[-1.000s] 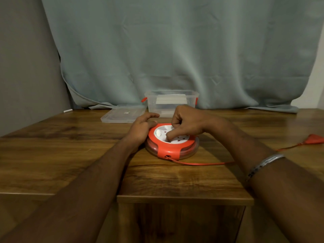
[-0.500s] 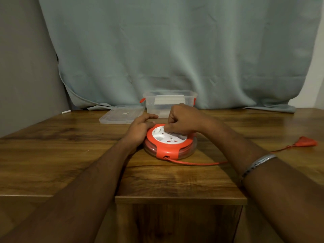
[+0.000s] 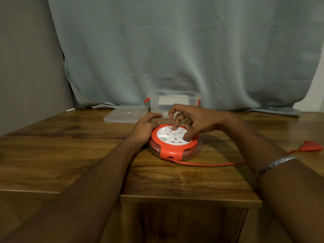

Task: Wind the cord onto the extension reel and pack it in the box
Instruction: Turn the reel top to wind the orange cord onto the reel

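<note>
The orange extension reel with its white socket disc lies flat on the wooden table. My left hand grips the reel's left rim, thumb on top. My right hand is above the disc, with one bent fingertip and the thumb pressed onto its white face. An orange cord leaves the reel's front and runs right under my right forearm to the orange plug. The clear plastic box with orange clips stands open behind the reel.
The box's clear lid lies flat to the left of the box. A grey curtain hangs along the table's back edge. The table's front edge steps down close to me. A bracelet sits on my right wrist.
My right hand has gone from a closed fist over the disc to spread fingers, with a fingertip and the thumb now on the disc. My left hand stays on the rim.
</note>
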Demonstrator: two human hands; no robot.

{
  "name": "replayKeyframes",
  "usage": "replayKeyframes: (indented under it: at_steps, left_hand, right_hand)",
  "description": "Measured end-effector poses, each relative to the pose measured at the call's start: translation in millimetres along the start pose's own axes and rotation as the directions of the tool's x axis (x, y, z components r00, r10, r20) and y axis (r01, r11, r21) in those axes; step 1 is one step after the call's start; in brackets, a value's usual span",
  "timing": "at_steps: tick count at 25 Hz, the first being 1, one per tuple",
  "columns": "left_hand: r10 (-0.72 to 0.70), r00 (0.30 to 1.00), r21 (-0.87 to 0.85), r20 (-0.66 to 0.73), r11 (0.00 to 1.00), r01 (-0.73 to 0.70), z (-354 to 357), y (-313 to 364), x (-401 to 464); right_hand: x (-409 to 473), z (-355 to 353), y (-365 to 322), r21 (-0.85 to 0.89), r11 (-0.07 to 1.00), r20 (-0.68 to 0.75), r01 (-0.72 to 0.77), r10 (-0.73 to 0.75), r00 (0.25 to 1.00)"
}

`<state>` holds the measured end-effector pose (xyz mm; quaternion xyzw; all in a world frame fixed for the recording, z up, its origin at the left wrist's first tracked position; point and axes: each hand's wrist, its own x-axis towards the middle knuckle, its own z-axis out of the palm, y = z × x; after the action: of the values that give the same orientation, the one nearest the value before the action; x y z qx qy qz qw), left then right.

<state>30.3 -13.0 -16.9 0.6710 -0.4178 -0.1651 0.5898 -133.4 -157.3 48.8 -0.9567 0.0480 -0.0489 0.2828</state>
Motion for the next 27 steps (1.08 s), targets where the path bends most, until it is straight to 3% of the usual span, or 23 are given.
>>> replayKeyframes:
  at_steps: [12, 18, 27]
  left_hand:
    - [0.01, 1.0, -0.017, -0.026, 1.0, -0.01, 1.0, 1.1, 0.6]
    - [0.002, 1.0, -0.051, -0.019, 0.999, -0.003, 0.5, -1.0, 2.8]
    - [0.028, 1.0, -0.042, -0.014, 0.999, -0.029, 1.4, -3.7, 5.0]
  right_hand:
    - [6.5, 16.3, -12.2, -0.241, 0.969, -0.122, -0.061, 0.032, 0.992]
    - [12.8, 27.1, -13.8, -0.274, 0.961, -0.14, -0.046, 0.007, 0.99]
    - [-3.6, -1.3, -5.7, -0.068, 0.997, -0.079, 0.028, -0.034, 0.996]
